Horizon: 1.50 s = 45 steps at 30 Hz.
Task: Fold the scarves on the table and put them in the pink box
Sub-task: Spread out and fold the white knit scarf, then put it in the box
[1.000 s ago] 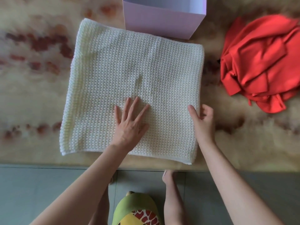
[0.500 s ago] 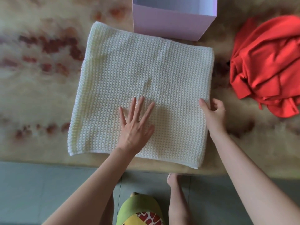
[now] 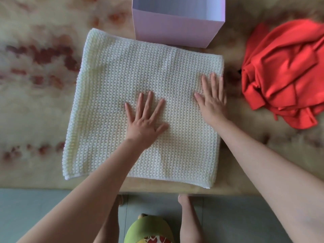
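1. White scarf [image 3: 122,95] lies flat on the bench [image 3: 35,102], just in front of the pink box [image 3: 175,30].
2. Left hand [image 3: 145,118] presses its middle, fingers spread.
3. Right hand [image 3: 213,100] lies flat at its right edge.
4. Red scarf [image 3: 284,76] sits crumpled to the right.

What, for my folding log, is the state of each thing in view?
white scarf: lying flat, not boxed
red scarf: crumpled, unfolded
pink box: open-topped, no scarf visible inside
left hand: fingers straight, resting flat on the white scarf
right hand: fingers straight, flat near its right edge
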Each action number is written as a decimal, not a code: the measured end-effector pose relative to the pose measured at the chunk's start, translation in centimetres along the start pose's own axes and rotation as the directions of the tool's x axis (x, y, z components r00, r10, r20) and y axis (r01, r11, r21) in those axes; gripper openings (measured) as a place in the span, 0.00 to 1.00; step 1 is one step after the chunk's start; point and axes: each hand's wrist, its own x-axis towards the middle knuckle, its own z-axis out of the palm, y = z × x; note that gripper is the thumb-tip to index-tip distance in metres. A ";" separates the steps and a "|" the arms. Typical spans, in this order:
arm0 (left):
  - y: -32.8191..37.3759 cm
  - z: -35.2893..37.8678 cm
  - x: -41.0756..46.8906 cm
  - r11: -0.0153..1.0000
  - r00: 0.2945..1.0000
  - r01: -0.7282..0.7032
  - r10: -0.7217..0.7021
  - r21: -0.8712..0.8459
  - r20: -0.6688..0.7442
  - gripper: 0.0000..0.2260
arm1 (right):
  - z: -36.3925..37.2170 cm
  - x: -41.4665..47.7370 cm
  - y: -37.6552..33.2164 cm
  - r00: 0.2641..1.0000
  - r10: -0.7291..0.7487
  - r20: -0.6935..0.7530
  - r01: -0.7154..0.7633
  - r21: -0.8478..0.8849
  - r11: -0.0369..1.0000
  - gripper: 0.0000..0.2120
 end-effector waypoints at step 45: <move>8.0 -1.3 -14.9 0.183 0.682 0.290 -0.728 -0.939 0.068 0.27 | -11.8 6.1 -10.3 0.984 0.009 0.179 -0.134 0.703 0.698 0.17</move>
